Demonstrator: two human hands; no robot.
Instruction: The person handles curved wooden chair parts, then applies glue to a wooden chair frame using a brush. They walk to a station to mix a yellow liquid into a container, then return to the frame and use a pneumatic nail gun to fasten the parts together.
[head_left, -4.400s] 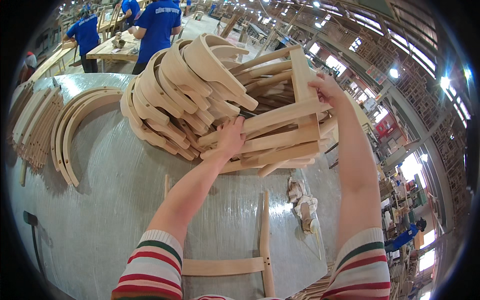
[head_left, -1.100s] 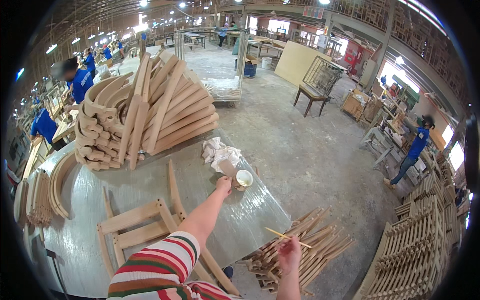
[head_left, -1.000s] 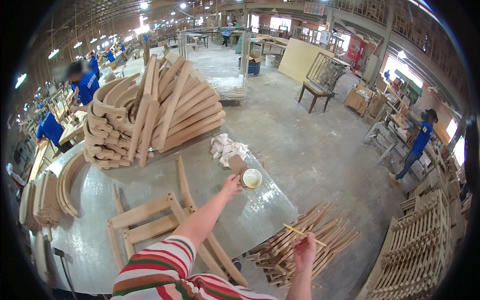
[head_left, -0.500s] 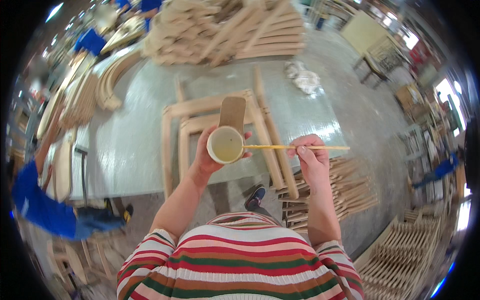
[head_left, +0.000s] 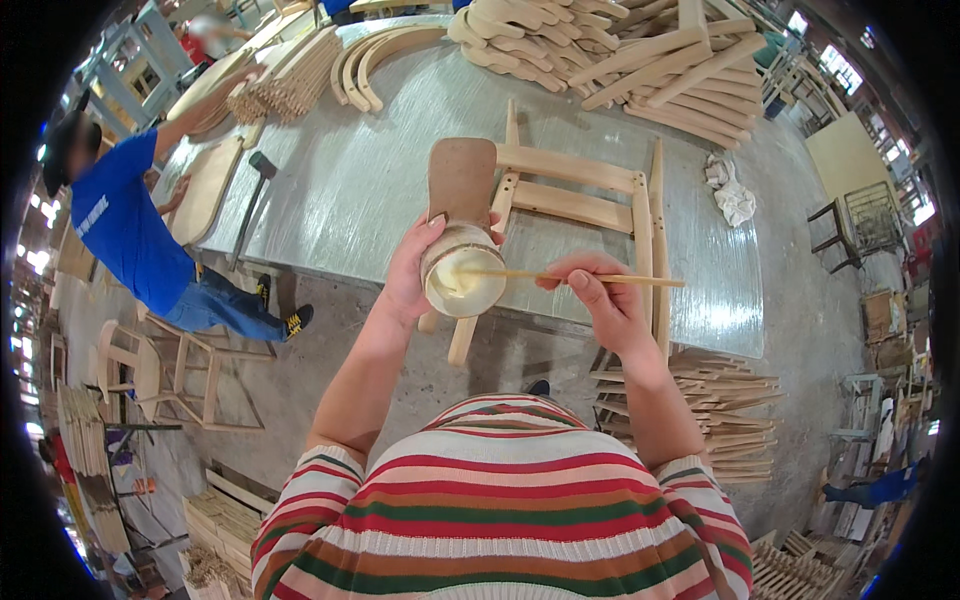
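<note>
My left hand [head_left: 405,272] is wrapped round a cup [head_left: 462,240] with pale, creamy liquid inside. A flat brown piece with a rounded end [head_left: 462,180] rises from the cup's far side; I cannot tell whether it is a handle. The cup's mouth is tilted toward me. From the right, my right hand [head_left: 605,295] pinches a thin wooden stick [head_left: 525,274], whose tip is inside the cup, at the liquid. Just beyond my hands, a wooden frame with several joined bars [head_left: 570,203] lies on the table [head_left: 320,185], partly hidden by the cup and left hand.
Piles of shaped wooden parts [head_left: 690,75] and curved pieces [head_left: 375,60] lie along the table's far side. A white rag [head_left: 735,200] rests at right. Wooden slats [head_left: 720,415] are stacked below. A person in a blue shirt [head_left: 130,235] stands at left, near a mallet [head_left: 250,205].
The view has swung left, so the table and wooden frame sit farther right. The stick's tip has gone from the cup's right rim to inside it. The cup is tilted more toward me.
</note>
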